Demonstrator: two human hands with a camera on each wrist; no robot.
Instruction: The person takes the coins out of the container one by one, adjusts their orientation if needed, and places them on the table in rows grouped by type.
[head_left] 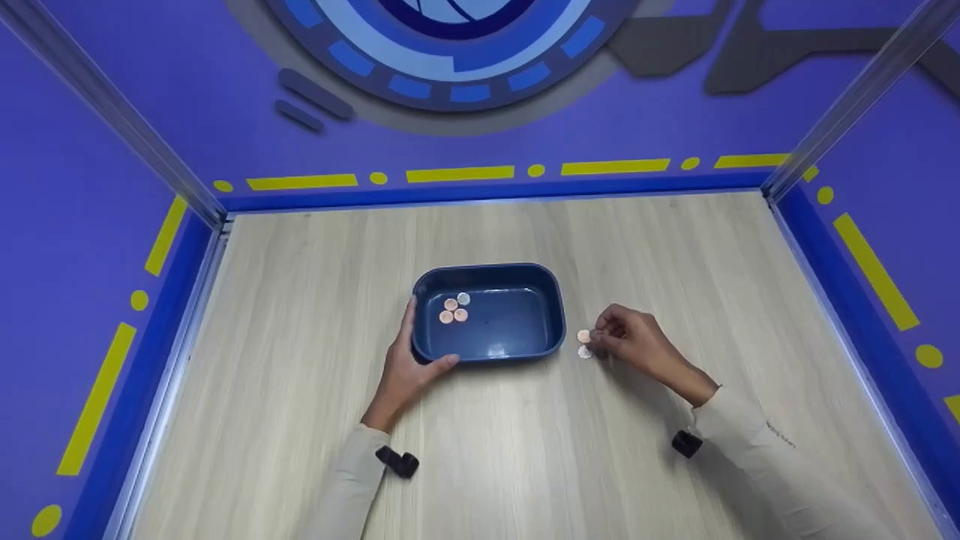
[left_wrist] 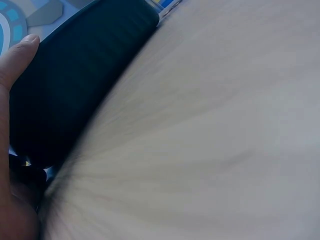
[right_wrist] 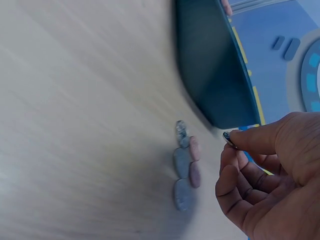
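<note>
My left hand [head_left: 409, 379] grips the front left corner of a dark blue rectangular tub [head_left: 517, 354], thumb over the front rim and fingers along the left side. Its thumb also shows at the rim in the left wrist view. Inside the tub, toward the left, lie a silver coin [head_left: 463, 298] and copper coins [head_left: 460, 315]. To the right of the tub, my right hand [head_left: 637, 341] pinches a small silvery coin [right_wrist: 229, 139] between thumb and forefinger. Below that hand, several coins lie flat on the table, silver ones [right_wrist: 181, 162] beside copper ones [right_wrist: 194, 174].
The light wood table [head_left: 315, 300] is closed in by purple-blue panels [head_left: 465, 142] with yellow markings at the back and both sides. Metal framing [head_left: 862, 97] runs along the corners and table edges. Black straps [head_left: 397, 461] sit at both sleeves.
</note>
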